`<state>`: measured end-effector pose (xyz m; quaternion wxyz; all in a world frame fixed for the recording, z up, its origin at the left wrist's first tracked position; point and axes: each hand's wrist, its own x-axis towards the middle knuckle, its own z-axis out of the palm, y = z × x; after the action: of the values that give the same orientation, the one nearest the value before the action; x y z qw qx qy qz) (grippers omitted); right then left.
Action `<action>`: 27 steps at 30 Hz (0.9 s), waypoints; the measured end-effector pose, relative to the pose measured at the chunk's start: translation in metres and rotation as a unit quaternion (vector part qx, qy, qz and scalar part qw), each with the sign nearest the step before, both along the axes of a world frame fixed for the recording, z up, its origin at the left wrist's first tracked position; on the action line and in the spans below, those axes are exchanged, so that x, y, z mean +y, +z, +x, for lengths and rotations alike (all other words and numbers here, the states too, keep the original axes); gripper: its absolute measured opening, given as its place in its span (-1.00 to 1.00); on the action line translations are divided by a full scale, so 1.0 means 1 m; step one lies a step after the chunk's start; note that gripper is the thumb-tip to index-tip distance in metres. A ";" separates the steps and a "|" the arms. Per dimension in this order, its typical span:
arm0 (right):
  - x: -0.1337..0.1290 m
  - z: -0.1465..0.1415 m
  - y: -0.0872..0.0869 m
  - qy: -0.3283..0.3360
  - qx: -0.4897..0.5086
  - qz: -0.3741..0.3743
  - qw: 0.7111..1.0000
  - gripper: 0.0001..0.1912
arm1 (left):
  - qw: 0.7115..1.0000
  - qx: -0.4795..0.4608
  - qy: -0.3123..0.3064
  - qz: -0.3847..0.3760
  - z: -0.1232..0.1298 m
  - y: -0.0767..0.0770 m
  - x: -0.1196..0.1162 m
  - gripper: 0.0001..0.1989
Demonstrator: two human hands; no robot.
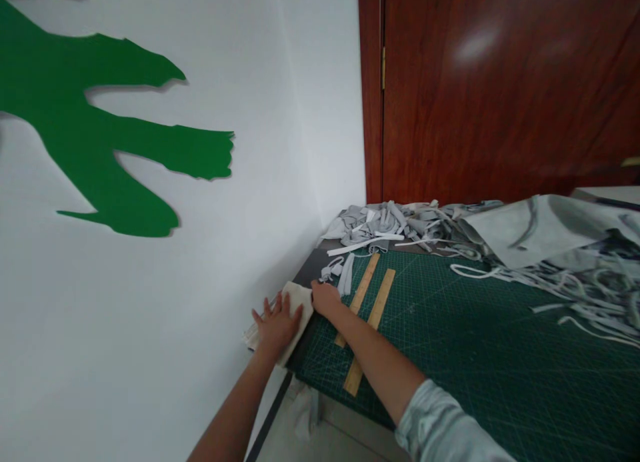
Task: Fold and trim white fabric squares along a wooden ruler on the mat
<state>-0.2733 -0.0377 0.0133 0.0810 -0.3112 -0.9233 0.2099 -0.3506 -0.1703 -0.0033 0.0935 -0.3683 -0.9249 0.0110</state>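
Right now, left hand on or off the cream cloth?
On: the left hand lies spread over the cream cloth, its back facing up.

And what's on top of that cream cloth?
The left hand is spread on the cream cloth, and the right hand is at its edge. The patch under the left palm is covered, so I can't see it.

Rulers (381, 299) lie on a mat (445, 329) right of a cloth (299, 293), scraps (393, 221) on the far side of the desk (309, 267).
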 end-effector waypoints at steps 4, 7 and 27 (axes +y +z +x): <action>0.000 0.003 0.000 0.006 -0.004 0.021 1.000 -0.67 | 0.999 0.001 0.032 0.006 -0.005 0.000 -0.005 -0.34; 0.001 0.003 -0.001 0.004 -0.005 0.030 1.000 -0.67 | 0.999 -0.002 0.033 0.003 -0.009 0.004 -0.009 -0.39; 0.007 0.000 -0.001 -0.011 -0.024 -0.002 1.000 -0.65 | 0.999 -0.019 0.025 -0.039 -0.032 0.032 -0.024 -0.53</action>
<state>-0.2732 -0.0312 0.0120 0.0602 -0.3263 -0.9212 0.2031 -0.3826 -0.1945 0.0282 0.0607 -0.3483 -0.9344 0.0427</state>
